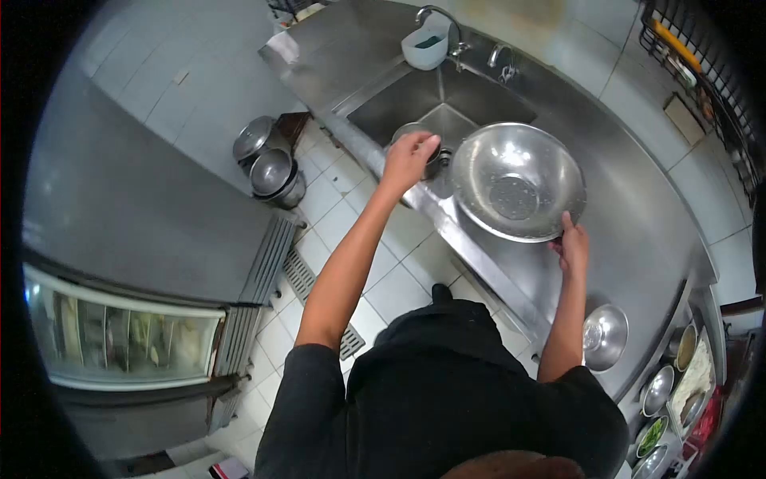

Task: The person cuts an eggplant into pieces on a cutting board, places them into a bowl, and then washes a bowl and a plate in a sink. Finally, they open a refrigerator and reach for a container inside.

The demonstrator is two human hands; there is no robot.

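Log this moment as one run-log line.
left hand: on small pot in sink | right hand: holds big steel bowl by rim | faucet: no water visible

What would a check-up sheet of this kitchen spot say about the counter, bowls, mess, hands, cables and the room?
Surface: steel counter with a sunken sink.
Job's things: big metal bowl, tilted at the sink edge; small metal pot in the sink.
Clutter: a domed lid and several small bowls on the counter.
Grippers: right hand grips the big bowl's rim; left hand is on the pot.
Cables: nothing seen.
Surroundings: tiled floor, stacked pots, a floor drain grate.
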